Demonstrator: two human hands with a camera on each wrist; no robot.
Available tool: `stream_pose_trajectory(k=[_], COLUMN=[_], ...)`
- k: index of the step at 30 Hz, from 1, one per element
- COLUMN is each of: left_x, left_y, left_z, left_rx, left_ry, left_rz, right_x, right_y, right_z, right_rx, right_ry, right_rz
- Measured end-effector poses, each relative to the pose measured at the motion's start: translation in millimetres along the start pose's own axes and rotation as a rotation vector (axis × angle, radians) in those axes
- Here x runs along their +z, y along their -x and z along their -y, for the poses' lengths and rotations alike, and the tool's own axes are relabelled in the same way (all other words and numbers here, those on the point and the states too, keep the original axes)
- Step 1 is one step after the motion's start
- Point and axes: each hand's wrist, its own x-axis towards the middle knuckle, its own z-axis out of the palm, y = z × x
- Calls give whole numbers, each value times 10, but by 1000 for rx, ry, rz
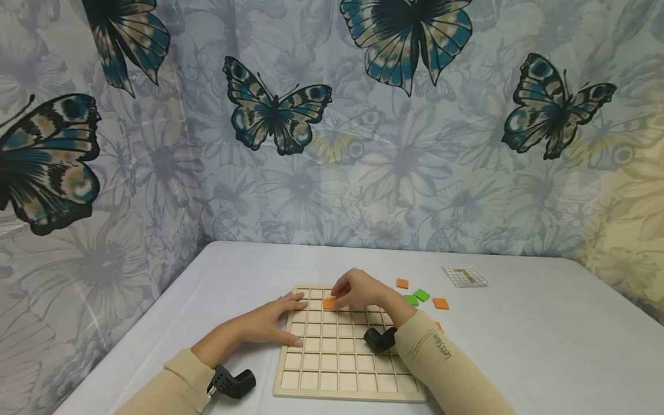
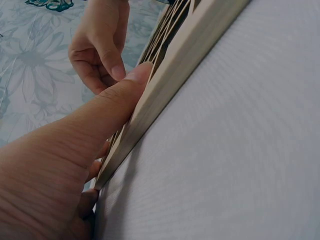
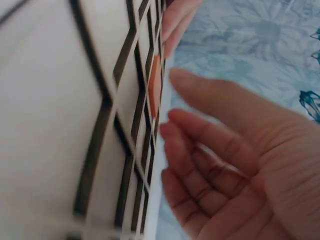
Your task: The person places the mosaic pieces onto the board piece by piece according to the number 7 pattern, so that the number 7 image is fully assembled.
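A wooden grid board (image 1: 328,362) with square cells lies flat on the white table. One orange square tile (image 1: 328,303) sits in a cell of its far part, near the left side. Over that tile my right hand (image 1: 363,288) hovers, palm down. In the right wrist view its thumb and loosely bent fingers are apart, with nothing between them, and the tile (image 3: 155,87) lies just beyond the fingertips. My left hand (image 1: 264,323) rests along the board's left edge, thumb and fingers spread; the left wrist view has the thumb (image 2: 137,75) on the frame.
Right of the board lie loose orange tiles (image 1: 441,303) and green tiles (image 1: 422,295), one orange tile partly behind the right sleeve (image 1: 441,363). A small gridded card (image 1: 465,276) with a coloured pattern lies farther back. Butterfly-patterned cloth (image 1: 311,190) hangs behind the table.
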Motion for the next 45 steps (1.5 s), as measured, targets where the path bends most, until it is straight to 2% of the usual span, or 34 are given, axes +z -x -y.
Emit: stream_pose_trajectory(k=[9, 16, 23, 30, 38, 45], left_x=[3, 1, 8, 7, 2, 2], left_y=[1, -1, -8, -6, -5, -4], left_z=[12, -5, -5, -3, -10, -8], left_rx=[9, 10, 10, 7, 9, 10], left_ry=[2, 6, 2, 8, 11, 12], left_rz=[-5, -6, -5, -2, 1, 3], right_x=[-247, -426, -571, -644, -658, -660], right_y=[147, 308, 493, 664, 856, 1005], right_z=[-13, -63, -191, -276, -359, -396], right_rx=[-23, 50, 83, 96, 97, 149], right_ry=[-48, -67, -60, -20, -40, -32], right_rz=[10, -9, -25, -35, -39, -56])
